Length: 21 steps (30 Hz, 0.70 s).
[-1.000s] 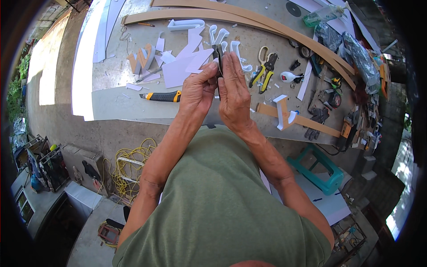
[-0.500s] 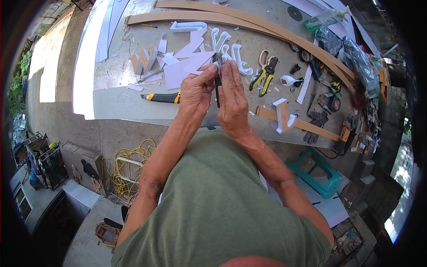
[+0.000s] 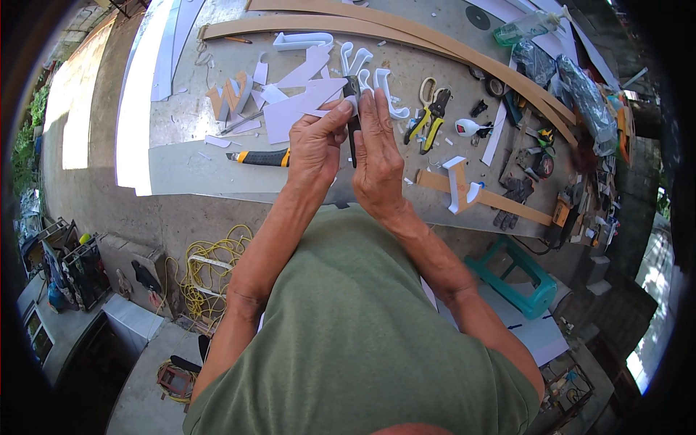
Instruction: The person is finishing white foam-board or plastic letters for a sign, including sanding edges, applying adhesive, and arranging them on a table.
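Note:
Over the table's near part, my hands meet around a dark narrow tool point(image 3: 352, 146); its exact kind is not clear. My left hand point(image 3: 317, 148) is closed, thumb and fingers pinching a small white strip point(image 3: 315, 113) against the tool's upper part. On the other side, my right hand point(image 3: 378, 159) has its fingers straight and pressed together along the tool, its thumb mostly hidden. White curved letter shapes point(image 3: 355, 59) stand just beyond. White sheet offcuts point(image 3: 290, 116) lie left of my fingers, and a yellow-and-black utility knife point(image 3: 262, 157) rests beside my left wrist.
Yellow-handled snips point(image 3: 435, 123), scissors point(image 3: 426, 92) and a small white bottle point(image 3: 467, 128) lie to the right. Long brown strips point(image 3: 319, 27) arch across the back. A white-edged letter point(image 3: 458, 187) sits on a brown strip. A green stool point(image 3: 533, 279) and yellow cord point(image 3: 210, 268) are below.
Both hands and the dark tool have tilted slightly, the tool's upper end now showing more above my fingers. The view has shifted a little; the things on the table look the same.

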Available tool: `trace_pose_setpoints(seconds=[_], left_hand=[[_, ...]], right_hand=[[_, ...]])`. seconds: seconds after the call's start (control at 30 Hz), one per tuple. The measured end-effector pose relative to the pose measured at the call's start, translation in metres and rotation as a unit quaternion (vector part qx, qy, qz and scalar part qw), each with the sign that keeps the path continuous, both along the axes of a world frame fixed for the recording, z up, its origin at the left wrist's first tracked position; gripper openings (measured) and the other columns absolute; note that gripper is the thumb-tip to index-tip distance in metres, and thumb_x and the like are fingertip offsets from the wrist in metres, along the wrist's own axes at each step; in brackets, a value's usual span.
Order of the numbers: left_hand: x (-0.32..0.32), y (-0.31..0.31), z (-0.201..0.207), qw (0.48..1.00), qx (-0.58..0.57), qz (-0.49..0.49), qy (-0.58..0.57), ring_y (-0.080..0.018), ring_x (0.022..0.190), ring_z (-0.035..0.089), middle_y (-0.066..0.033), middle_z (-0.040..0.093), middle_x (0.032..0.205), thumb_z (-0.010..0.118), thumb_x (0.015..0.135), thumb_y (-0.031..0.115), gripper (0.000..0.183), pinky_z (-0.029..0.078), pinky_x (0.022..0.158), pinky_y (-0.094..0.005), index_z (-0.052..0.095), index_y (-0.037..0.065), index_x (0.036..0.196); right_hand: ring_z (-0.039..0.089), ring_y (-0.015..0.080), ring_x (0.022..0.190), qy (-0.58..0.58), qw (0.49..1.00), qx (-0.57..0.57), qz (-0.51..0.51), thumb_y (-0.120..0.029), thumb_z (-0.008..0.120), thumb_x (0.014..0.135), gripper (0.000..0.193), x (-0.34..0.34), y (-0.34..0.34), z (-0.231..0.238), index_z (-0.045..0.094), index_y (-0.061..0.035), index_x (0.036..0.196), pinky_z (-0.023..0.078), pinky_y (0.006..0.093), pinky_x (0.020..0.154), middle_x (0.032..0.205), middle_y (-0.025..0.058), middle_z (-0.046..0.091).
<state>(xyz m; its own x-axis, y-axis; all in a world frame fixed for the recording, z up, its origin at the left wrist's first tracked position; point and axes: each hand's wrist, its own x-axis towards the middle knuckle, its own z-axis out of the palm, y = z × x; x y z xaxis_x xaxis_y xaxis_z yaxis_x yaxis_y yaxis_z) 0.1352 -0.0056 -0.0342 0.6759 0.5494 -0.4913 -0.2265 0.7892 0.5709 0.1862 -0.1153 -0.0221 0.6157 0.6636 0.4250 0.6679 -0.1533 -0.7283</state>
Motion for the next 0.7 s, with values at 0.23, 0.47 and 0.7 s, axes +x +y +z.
trace_pose_setpoints(seconds=[0.23, 0.47, 0.7], left_hand=[[-0.006, -0.008, -0.002, 1.000, 0.021, -0.001, -0.018, -0.0076, 0.063, 0.053, -0.0060, 0.071, 0.083, 0.078, 0.080, 0.005, 0.018, 0.038, 0.056, -0.0211, 0.072, -0.002, 0.096], [-0.010, -0.003, -0.005, 0.997, 0.071, -0.008, -0.016, -0.0076, 0.061, 0.052, -0.0070, 0.071, 0.082, 0.078, 0.079, 0.004, 0.019, 0.038, 0.055, -0.0218, 0.072, -0.002, 0.096], [-0.008, -0.005, -0.005, 0.996, 0.090, -0.014, -0.001, -0.0076, 0.061, 0.051, -0.0069, 0.071, 0.079, 0.079, 0.078, 0.005, 0.018, 0.037, 0.055, -0.0218, 0.072, -0.002, 0.093]], right_hand=[[0.037, 0.0386, 0.139, 0.002, 1.000, 0.006, -0.011, 0.001, 0.046, 0.097, 0.046, 0.006, 0.002, 0.003, 0.042, 0.0044, 0.143, 0.037, 0.0407, 0.110, 0.148, 0.0250, 0.041], [0.037, 0.0386, 0.139, 0.037, 0.999, 0.000, 0.001, 0.005, 0.050, 0.093, 0.050, 0.002, -0.004, 0.006, 0.043, 0.0041, 0.142, 0.038, 0.0421, 0.110, 0.147, 0.0244, 0.042], [0.036, 0.0397, 0.140, 0.056, 0.998, -0.012, 0.018, 0.008, 0.051, 0.091, 0.050, 0.001, -0.017, 0.003, 0.044, 0.0060, 0.141, 0.038, 0.0439, 0.109, 0.143, 0.0256, 0.046]])
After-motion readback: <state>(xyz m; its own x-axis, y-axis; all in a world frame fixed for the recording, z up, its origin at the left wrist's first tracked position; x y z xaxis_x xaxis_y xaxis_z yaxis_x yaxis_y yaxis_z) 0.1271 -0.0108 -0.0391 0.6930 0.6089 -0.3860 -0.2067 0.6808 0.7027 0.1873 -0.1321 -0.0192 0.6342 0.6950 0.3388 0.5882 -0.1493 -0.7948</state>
